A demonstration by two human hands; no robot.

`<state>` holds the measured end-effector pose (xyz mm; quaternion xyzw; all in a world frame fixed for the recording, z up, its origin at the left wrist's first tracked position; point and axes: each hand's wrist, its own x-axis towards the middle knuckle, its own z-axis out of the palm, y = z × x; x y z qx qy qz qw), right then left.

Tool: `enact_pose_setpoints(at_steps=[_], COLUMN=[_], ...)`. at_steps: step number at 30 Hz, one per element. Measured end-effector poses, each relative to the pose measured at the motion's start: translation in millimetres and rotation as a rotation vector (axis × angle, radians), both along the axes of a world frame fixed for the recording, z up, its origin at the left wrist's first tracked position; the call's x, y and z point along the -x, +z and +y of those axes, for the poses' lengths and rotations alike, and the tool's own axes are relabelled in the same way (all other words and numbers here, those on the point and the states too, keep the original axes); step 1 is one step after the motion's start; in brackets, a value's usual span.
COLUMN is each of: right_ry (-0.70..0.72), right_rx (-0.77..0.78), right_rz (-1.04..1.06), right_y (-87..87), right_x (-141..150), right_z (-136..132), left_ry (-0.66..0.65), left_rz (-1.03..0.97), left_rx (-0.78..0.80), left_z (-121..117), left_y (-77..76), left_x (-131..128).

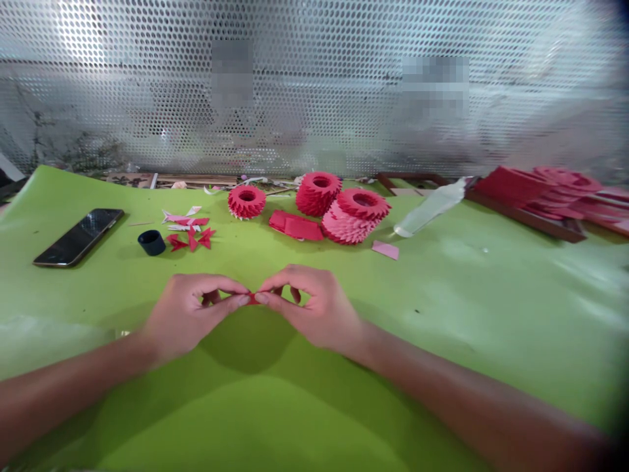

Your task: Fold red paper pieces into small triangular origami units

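My left hand (189,313) and my right hand (314,308) meet over the green table sheet (442,308), fingertips pinched together on a small red paper piece (252,299). Most of that piece is hidden by my fingers. Behind my hands lie several small folded red and pink paper pieces (189,231). Further back stand three ring-shaped stacks of folded paper: a small red one (246,200), a taller red one (318,192) and a pink and red one (356,215). Flat red paper sheets (296,226) lie between them.
A phone (78,236) lies at the left and a small dark cap (151,242) beside the loose pieces. A clear plastic bottle (432,206) lies on its side, a pink slip (386,249) near it. Red paper work fills a tray (550,196) at the right. Perforated metal wall behind.
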<state>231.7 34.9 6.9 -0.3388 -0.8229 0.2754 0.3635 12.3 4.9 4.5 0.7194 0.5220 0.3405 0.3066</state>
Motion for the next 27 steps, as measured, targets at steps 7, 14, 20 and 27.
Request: enact_pose_setpoints(at_steps=[7,14,20,27], right_ry=[-0.019,-0.003,-0.006,0.037], right_rx=[-0.052,-0.047,-0.049,0.075], right_rz=[-0.010,-0.013,-0.014,-0.016], right_y=[-2.0,-3.2,-0.8,2.1], right_x=[-1.5,0.0,0.9,0.4], right_z=[1.2,1.4,0.0,1.7], left_ry=[-0.006,-0.018,-0.014,0.005], left_rz=[0.035,0.058,0.076,0.033], left_rx=[-0.008,-0.026,-0.054,-0.115], left_z=[-1.7,0.0,-1.5,-2.8], left_y=[3.3,1.6,2.1,4.7], left_x=[-0.2,-0.2,-0.5,-0.7])
